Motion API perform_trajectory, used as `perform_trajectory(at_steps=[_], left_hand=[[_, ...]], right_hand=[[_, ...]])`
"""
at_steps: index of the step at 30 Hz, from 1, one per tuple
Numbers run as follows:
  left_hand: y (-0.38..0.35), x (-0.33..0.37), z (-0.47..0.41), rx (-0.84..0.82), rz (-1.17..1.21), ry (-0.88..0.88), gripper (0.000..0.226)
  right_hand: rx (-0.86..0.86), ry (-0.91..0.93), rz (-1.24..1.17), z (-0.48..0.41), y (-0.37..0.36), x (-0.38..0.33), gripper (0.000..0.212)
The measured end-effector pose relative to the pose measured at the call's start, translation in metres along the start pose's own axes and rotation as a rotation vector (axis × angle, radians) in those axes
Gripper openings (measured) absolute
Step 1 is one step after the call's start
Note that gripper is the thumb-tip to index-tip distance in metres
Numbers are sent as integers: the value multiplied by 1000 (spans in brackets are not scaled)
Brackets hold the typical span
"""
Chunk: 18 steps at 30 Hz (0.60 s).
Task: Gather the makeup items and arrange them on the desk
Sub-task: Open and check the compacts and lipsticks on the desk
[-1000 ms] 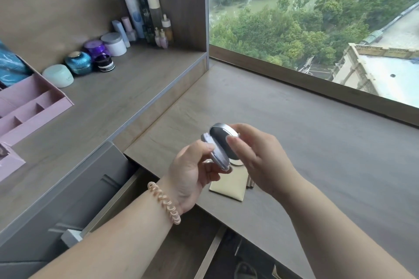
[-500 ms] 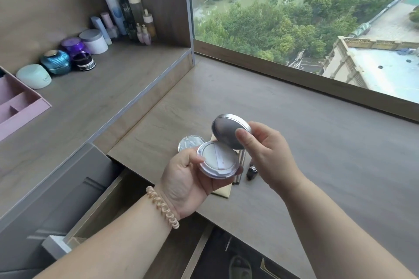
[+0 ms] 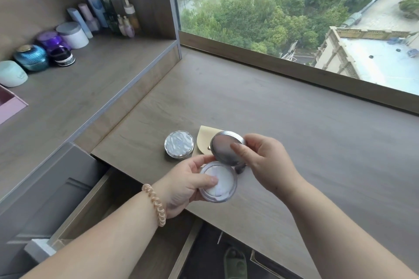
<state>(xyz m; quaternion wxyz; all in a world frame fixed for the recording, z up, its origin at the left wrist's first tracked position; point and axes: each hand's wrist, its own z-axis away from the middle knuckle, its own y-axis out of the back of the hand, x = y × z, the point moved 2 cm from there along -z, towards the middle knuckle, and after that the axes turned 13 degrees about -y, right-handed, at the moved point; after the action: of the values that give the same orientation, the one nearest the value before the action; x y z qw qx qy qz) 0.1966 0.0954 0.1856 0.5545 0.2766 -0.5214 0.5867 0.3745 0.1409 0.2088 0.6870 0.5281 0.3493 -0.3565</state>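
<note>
Head view: left hand (image 3: 181, 186) cups the open compact (image 3: 218, 184) from below, fingers curled round its rim, thumb pressing on the white puff (image 3: 223, 188) inside. Right hand (image 3: 267, 163) pinches the lid (image 3: 226, 149), which is tilted up and meets the base at its far edge. The compact is held over the desk's (image 3: 294, 142) near edge, above an open drawer (image 3: 90, 210). Just behind, a silver jar (image 3: 179, 145) and beige pouch (image 3: 205, 135) lie on the desk.

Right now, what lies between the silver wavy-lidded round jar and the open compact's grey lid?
A flat beige snap pouch on the wooden desk; head view.
</note>
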Motion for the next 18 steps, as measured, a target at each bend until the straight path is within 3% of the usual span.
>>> perform_trajectory(at_steps=[4, 9, 14, 18], left_hand=[[17, -7, -3, 47, -124, 85, 49], [52, -16, -24, 478, -377, 29, 26], [78, -18, -39, 696, -823, -34, 51], [82, -21, -46, 713, -1064, -39, 80]], right_hand=[[-9, -12, 200, 10, -9, 22, 31], [-35, -80, 411, 18, -11, 51, 27], [-29, -147, 510, 18, -10, 66, 36], [-34, -185, 521, 15, -13, 70, 25]])
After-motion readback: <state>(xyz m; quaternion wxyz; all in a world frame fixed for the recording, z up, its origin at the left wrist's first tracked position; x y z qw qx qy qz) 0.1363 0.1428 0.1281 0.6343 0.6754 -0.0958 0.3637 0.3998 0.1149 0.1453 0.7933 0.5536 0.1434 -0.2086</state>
